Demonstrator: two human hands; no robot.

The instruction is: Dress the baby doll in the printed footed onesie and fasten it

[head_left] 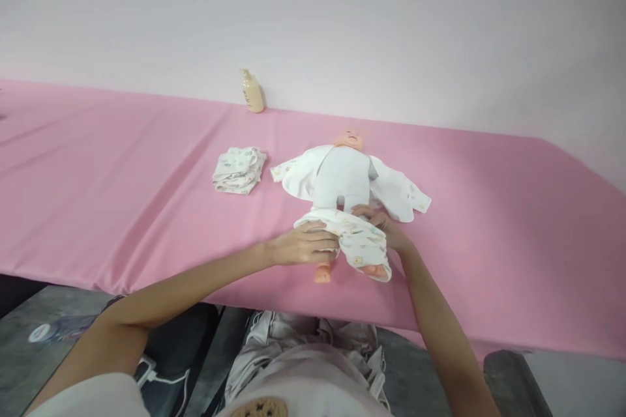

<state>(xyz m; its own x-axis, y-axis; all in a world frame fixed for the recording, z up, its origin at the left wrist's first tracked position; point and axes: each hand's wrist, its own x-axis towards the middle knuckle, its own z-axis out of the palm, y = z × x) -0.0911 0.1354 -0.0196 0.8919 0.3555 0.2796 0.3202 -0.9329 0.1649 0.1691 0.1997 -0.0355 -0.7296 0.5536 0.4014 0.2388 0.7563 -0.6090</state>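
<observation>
Cloth [161, 176], pink, creased at left, hanging over the front edge; wall [313, 32], white, behind; bottle [253, 92], cream, upright near the wall; folded stack [238, 171], printed white, left of doll [342, 176]; doll face-up, head toward the wall, on open shirt [398, 186]; trousers [362, 242], printed white, at its legs, near the front edge; left hand [304, 244] over them, fingers close together; right hand [379, 225] at their upper edge, fingers bent; whether either pinches fabric, cannot tell; floor [29, 313], grey.
</observation>
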